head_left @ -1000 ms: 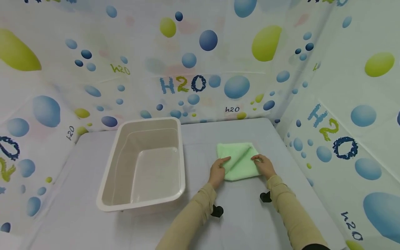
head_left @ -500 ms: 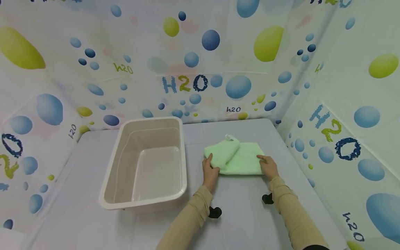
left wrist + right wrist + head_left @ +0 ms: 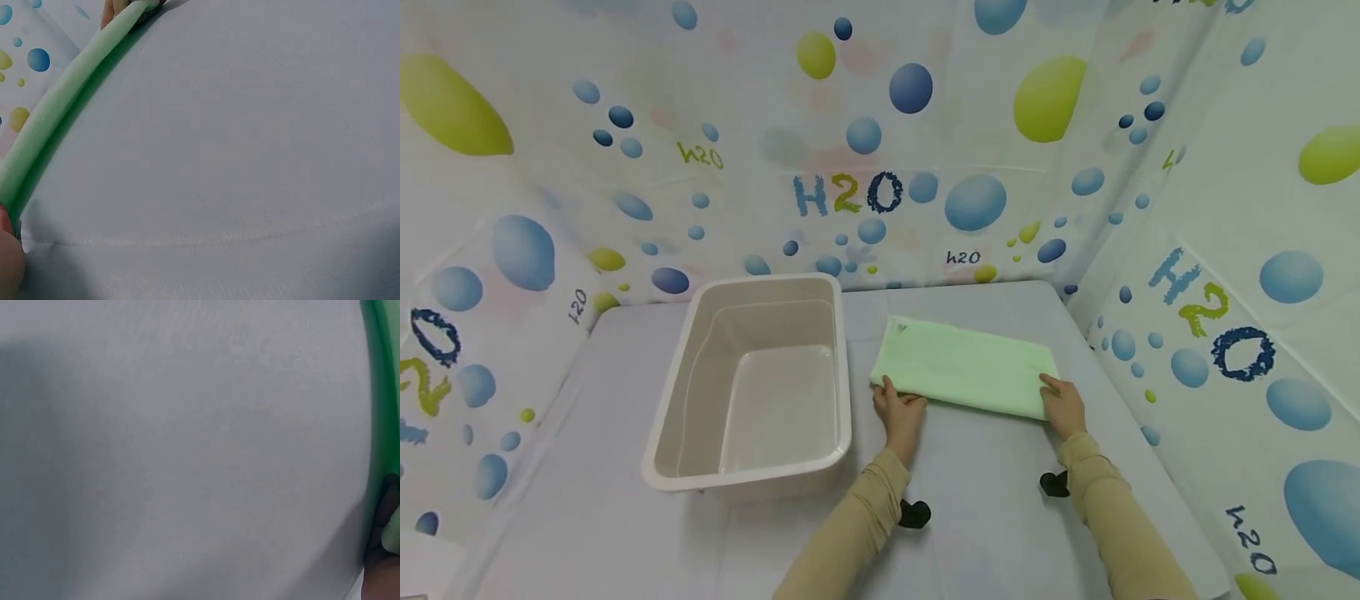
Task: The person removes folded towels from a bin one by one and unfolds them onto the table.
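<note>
Clearly, both hands are grasping the pale green towel [image 3: 962, 362], one at each end of its near edge. The left hand [image 3: 900, 419] pinches it by the near left corner, and the right hand [image 3: 1064, 407] by the near right corner. The towel is spread as a long, slightly slanted rectangle over the bench [image 3: 985, 533], to the right of a beige basin [image 3: 775, 333] and apart from it. A small grey mark [image 3: 902, 327] shows near its far left corner. From the left wrist, its edge runs from one hand to the other with a darker green band beneath. Dark pieces [image 3: 915, 514] sit at the wrists, by tan sleeves [image 3: 1127, 525]. Bubble-printed sheeting [image 3: 737, 100] rises behind the bench.
</note>
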A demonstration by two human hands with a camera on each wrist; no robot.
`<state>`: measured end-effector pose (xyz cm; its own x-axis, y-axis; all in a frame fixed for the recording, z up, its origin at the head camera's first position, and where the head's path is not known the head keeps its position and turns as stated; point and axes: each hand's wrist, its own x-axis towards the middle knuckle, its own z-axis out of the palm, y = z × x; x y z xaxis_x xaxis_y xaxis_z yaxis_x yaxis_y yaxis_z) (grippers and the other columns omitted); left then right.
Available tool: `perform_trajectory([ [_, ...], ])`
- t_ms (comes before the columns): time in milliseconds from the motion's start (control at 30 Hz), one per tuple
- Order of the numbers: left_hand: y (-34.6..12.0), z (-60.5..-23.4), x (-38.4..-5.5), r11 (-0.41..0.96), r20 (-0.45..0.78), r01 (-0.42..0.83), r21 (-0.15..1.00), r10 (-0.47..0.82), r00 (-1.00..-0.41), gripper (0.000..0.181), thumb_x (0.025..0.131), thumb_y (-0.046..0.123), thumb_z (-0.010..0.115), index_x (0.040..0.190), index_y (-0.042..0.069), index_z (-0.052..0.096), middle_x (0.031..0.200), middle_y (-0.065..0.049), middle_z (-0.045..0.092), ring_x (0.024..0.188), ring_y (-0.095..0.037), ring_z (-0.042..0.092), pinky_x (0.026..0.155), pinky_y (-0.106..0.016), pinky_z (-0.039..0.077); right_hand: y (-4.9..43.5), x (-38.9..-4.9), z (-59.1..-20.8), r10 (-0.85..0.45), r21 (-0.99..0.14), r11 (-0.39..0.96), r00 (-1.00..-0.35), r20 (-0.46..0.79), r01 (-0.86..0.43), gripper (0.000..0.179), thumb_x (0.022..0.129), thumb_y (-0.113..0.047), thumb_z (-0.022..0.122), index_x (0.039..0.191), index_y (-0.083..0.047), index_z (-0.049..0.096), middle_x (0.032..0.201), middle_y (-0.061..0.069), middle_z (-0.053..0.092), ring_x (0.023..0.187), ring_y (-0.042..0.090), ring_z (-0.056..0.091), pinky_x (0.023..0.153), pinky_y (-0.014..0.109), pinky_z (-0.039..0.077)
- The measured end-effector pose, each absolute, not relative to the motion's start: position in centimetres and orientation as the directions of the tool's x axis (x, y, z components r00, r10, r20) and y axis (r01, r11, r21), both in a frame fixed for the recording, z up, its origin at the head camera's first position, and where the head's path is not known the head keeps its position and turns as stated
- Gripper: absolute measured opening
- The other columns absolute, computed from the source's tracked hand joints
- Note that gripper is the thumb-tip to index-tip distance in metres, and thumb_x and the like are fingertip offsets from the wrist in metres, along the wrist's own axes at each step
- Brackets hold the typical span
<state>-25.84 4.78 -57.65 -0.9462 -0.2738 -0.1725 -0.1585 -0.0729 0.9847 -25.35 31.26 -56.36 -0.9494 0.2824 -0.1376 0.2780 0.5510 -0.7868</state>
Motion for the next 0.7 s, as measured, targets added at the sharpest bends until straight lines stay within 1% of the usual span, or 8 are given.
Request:
perform_trajectory([
  [100,4.5,-57.8,-25.7,-0.082,-0.183,-0.166,0.983,-0.279,-0.943,0.089,0.066,-0.002,0.058,0.141,0.006,0.011,0.141,-0.02,0.008,0.08,-0.012,0.05,0.065,-0.017,0.043,31.2,-25.3,-56.5,0.292,-0.783,0.555,-0.947,-0.132,0.281,0.042,0.093,-0.021,0.036,0.132,-0.007,0.038,0.135,0.025,0.031,0.127,0.041,0.023,0.105,0.051,0.019],
  [267,4.0,-57.9,-25.2,-0.06,-0.202,-0.193,0.979,-0.251,-0.947,0.086,0.07,0.004,0.059,0.141,0.005,0.01,0.141,-0.02,0.006,0.081,-0.012,0.05,0.068,-0.018,0.042,31.1,-25.5,-56.9,0.305,-0.782,0.562,-0.946,-0.109,0.271,0.041,0.092,-0.019,0.037,0.131,-0.006,0.04,0.133,0.026,0.033,0.126,0.042,0.025,0.104,0.051,0.02],
  [367,3.7,-57.8,-24.8,-0.049,-0.203,-0.197,0.979,-0.242,-0.949,0.083,0.071,0.007,0.057,0.14,0.005,0.012,0.141,-0.02,0.009,0.081,-0.011,0.048,0.069,-0.019,0.04,31.1,-25.6,-56.9,0.306,-0.779,0.567,-0.947,-0.102,0.267,0.04,0.092,-0.018,0.036,0.13,-0.004,0.04,0.13,0.027,0.034,0.124,0.042,0.027,0.103,0.051,0.022],
  [467,3.3,-57.8,-24.3,-0.031,-0.194,-0.192,0.981,-0.242,-0.951,0.077,0.073,0.008,0.055,0.139,0.002,0.016,0.137,-0.021,0.015,0.084,-0.013,0.045,0.07,-0.019,0.037,31.1,-25.8,-56.9,0.306,-0.76,0.597,-0.949,-0.08,0.257,0.039,0.092,-0.016,0.037,0.129,-0.003,0.042,0.128,0.028,0.035,0.121,0.042,0.03,0.102,0.051,0.024],
  [567,3.1,-57.5,-23.6,-0.034,-0.2,-0.198,0.98,-0.248,-0.948,0.073,0.072,0.006,0.052,0.137,-0.001,0.02,0.134,-0.023,0.019,0.086,-0.016,0.041,0.07,-0.019,0.035,31.1,-25.9,-57.0,0.299,-0.727,0.642,-0.953,-0.054,0.243,0.039,0.092,-0.014,0.037,0.128,-0.002,0.042,0.127,0.028,0.036,0.119,0.043,0.033,0.1,0.051,0.026],
  [633,3.0,-57.4,-23.2,-0.046,-0.222,-0.218,0.975,-0.257,-0.941,0.07,0.072,0.004,0.052,0.136,-0.003,0.024,0.131,-0.022,0.021,0.085,-0.015,0.042,0.069,-0.019,0.036,31.0,-25.9,-57.0,0.286,-0.703,0.674,-0.957,-0.038,0.229,0.039,0.092,-0.012,0.037,0.129,-0.001,0.041,0.127,0.03,0.035,0.118,0.045,0.033,0.1,0.052,0.026],
  [700,2.9,-57.3,-23.0,-0.054,-0.216,-0.21,0.976,-0.289,-0.933,0.064,0.071,0.001,0.052,0.132,-0.006,0.032,0.125,-0.02,0.024,0.086,-0.017,0.041,0.068,-0.019,0.037,30.9,-25.9,-57.1,0.272,-0.688,0.694,-0.962,-0.023,0.213,0.039,0.092,-0.011,0.036,0.129,-0.001,0.041,0.127,0.031,0.034,0.117,0.046,0.033,0.099,0.054,0.027],
])
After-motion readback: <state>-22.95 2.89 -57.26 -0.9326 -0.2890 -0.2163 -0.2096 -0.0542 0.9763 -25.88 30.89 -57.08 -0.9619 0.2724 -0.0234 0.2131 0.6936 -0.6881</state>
